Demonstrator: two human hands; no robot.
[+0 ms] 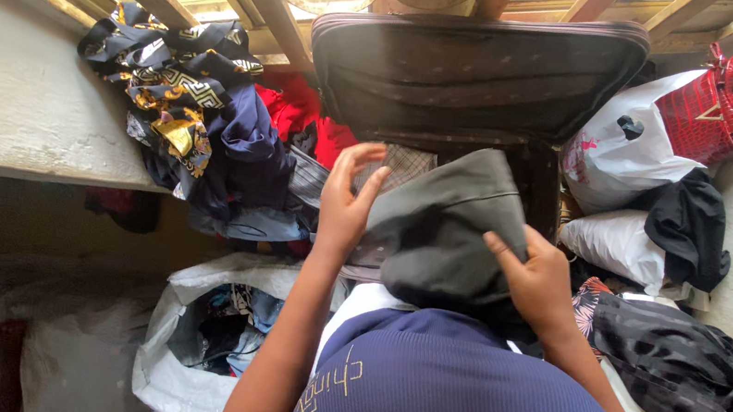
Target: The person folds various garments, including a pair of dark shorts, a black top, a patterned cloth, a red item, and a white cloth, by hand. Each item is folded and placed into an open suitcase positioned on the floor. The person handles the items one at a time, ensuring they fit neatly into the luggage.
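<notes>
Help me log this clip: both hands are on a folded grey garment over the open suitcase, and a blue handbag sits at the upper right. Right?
Not quite: the handbag is red, not blue, as the head view shows. Both hands, left and right, are on the folded grey garment over the open suitcase.

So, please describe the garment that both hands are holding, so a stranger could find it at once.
Find the open dark suitcase standing in the middle, its lid raised. Just in front of it, the left hand and right hand hold a folded grey-green garment. Unlike the patterned, red and black clothes around it, it is plain, with one thin seam line.
</notes>
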